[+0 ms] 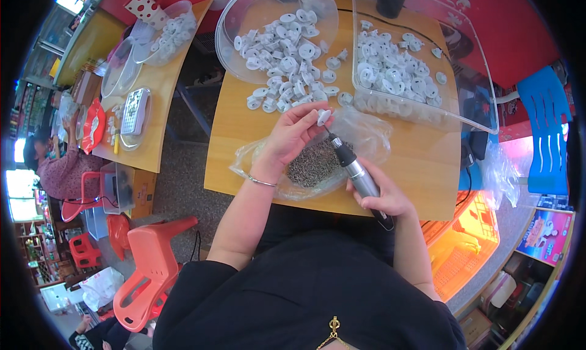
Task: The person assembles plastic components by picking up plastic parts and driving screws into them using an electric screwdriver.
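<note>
Between the fingertips of my left hand [292, 134] is a small white round plastic part [324, 116]. My right hand [386, 191] is wrapped around a silver and black electric screwdriver [361, 176], its bit pointing up at the white part and seeming to meet it. Below the two hands lies an open clear plastic bag [366, 130] full of small dark screws [314, 163]. A loose heap of similar white parts [287, 93] spreads on the wooden table [238, 130] just beyond my left hand.
A tipped clear round tub [227, 42] spills white parts at the back. Right of it stands a clear rectangular bin [421, 104] with more. A second table [160, 115] is at left, with a seated person [64, 170]. An orange crate [467, 252] and red chair [152, 258] flank me.
</note>
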Available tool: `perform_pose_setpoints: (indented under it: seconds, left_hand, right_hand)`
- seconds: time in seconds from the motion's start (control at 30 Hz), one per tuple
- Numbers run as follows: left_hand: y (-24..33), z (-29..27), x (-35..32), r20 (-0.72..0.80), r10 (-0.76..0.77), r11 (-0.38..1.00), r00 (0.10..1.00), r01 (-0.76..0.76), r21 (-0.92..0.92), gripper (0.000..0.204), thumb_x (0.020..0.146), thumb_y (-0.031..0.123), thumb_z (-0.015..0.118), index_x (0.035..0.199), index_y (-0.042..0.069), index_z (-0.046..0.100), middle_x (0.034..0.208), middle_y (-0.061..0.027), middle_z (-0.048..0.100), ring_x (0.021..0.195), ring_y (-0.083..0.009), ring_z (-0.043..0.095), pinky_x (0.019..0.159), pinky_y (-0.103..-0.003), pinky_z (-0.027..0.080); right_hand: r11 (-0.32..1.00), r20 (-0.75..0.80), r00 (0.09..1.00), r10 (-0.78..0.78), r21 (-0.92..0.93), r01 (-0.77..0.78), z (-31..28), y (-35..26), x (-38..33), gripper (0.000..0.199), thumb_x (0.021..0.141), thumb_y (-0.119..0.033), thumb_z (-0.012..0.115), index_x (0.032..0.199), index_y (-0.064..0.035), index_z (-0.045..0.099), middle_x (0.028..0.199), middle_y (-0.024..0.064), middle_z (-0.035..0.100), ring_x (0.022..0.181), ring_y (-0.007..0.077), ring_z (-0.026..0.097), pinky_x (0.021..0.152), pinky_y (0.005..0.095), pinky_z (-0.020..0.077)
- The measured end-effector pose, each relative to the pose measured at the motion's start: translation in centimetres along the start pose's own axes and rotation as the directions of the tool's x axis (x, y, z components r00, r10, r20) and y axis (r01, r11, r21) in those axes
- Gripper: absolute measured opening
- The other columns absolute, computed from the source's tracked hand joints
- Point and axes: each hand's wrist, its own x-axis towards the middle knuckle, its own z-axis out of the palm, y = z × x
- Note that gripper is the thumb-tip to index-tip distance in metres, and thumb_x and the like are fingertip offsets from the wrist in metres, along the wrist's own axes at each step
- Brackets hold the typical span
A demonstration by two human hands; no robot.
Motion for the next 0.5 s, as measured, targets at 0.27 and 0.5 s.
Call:
perform_pose_setpoints:
  seconds: [0.27,0.5]
  left_hand:
    - [0.03,0.20,-0.03,-0.009,0.000,1.000,1.000,0.000,0.006,0.029,0.095,0.012,0.050,0.121,0.001,0.055,0.116,-0.0156,0.060,0.103,-0.0217,0.060,0.092,-0.032,0.049]
    - [0.02,0.06,0.00,0.001,-0.004,1.000,1.000,0.004,0.013,0.029,0.095,0.012,0.051,0.122,0.000,0.054,0.117,-0.0159,0.059,0.104,-0.0219,0.060,0.093,-0.032,0.049]
  right_hand:
    - [1.000,0.019,0.999,0.029,0.006,-0.029,-0.01,-0.21,-0.01,0.093,0.067,-0.006,0.072,0.145,-0.0057,0.022,0.102,0.0080,0.054,0.083,0.0128,0.052,0.077,0.0272,0.0458]
    - [1.000,0.010,0.999,0.030,0.009,-0.030,0.03,-0.20,-0.01,0.092,0.066,-0.005,0.071,0.145,-0.0052,0.022,0.102,0.0078,0.055,0.082,0.0128,0.052,0.077,0.0272,0.0458]
